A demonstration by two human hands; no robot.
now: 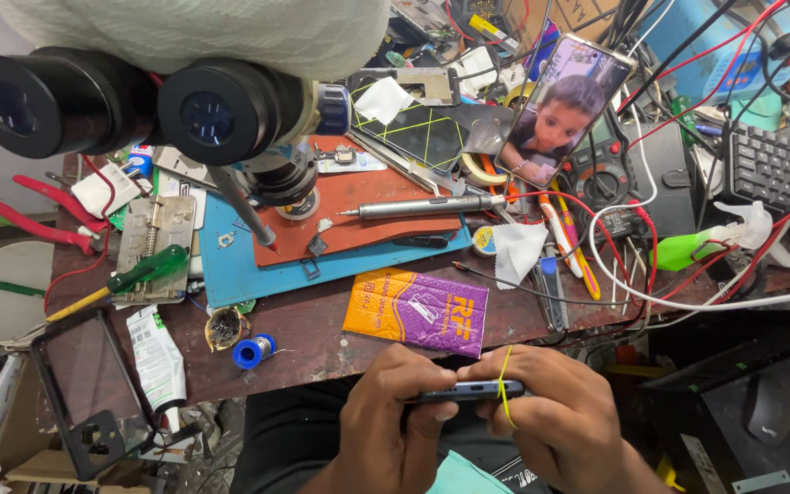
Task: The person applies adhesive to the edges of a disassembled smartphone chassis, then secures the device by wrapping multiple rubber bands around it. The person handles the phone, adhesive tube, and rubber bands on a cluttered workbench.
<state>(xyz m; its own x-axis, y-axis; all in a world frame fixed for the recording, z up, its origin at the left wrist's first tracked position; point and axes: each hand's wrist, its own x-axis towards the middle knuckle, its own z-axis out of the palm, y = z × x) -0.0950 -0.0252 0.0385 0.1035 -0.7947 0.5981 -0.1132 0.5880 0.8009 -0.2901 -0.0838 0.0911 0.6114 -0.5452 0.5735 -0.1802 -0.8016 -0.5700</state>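
Note:
Below the front edge of the workbench, both my hands grip a thin dark phone [468,391] seen edge-on. My left hand [395,421] holds its left end with the thumb on the edge. My right hand [560,416] clasps the right end, and a yellow rubber band [503,389] runs around the phone beside its fingers. Just beyond the hands, an orange and purple packet [418,309] lies on the bench.
A stereo microscope [139,96] looms at upper left. On the bench are a blue mat [249,274] with a brown pad [358,197], a metal tool [427,207], a propped phone [560,110] with a lit screen, a multimeter [601,178], tangled cables, red pliers [43,215], a keyboard [770,169].

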